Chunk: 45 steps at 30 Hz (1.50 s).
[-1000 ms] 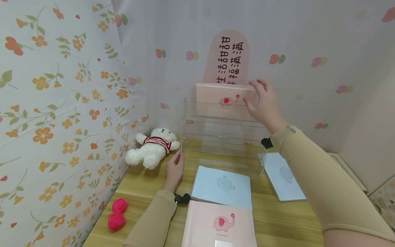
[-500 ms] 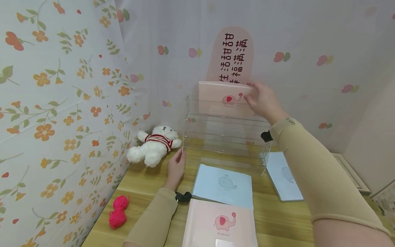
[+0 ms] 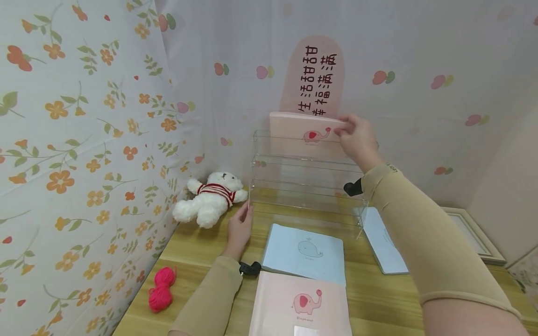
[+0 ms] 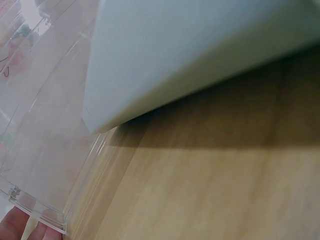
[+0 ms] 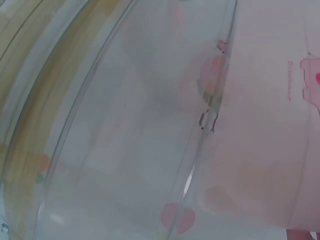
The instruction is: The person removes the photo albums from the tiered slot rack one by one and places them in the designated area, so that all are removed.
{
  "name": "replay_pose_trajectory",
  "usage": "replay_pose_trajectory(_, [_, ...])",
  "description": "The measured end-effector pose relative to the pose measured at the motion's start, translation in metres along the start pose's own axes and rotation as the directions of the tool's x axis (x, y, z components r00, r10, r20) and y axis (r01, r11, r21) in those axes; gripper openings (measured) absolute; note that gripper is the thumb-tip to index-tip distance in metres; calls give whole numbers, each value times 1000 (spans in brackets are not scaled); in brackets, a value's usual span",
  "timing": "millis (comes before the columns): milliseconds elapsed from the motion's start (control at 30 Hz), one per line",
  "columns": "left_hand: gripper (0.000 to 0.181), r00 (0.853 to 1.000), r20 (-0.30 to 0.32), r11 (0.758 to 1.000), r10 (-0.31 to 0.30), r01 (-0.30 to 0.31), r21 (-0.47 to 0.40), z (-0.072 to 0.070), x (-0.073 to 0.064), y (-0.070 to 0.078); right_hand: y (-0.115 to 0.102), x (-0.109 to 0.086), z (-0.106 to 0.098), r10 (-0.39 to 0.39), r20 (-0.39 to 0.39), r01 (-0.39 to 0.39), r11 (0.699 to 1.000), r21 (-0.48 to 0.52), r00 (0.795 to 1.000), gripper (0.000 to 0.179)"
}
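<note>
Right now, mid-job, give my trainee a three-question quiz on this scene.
1. True or false: the right hand holds the pink elephant book that stands in the top tier of the clear rack.
2. What does the left hand touch? A) the red yarn B) the rack's front left corner C) the teddy bear
3. Which animal is on the blue book lying on the table in front of the rack?

Key: 1 true; 2 B; 3 a whale.
</note>
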<state>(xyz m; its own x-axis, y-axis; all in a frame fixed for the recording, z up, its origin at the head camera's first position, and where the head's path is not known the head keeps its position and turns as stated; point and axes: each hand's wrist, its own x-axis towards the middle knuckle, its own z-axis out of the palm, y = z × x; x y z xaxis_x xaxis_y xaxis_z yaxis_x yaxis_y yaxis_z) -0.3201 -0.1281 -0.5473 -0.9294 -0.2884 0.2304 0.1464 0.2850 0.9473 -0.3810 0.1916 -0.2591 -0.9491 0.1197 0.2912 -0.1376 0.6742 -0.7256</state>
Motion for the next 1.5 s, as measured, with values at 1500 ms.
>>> replay_pose_trajectory(1500, [42, 999, 0, 999, -35, 35, -17, 3, 0, -4, 138, -204, -103, -116, -49, 111, 989, -92, 992, 26])
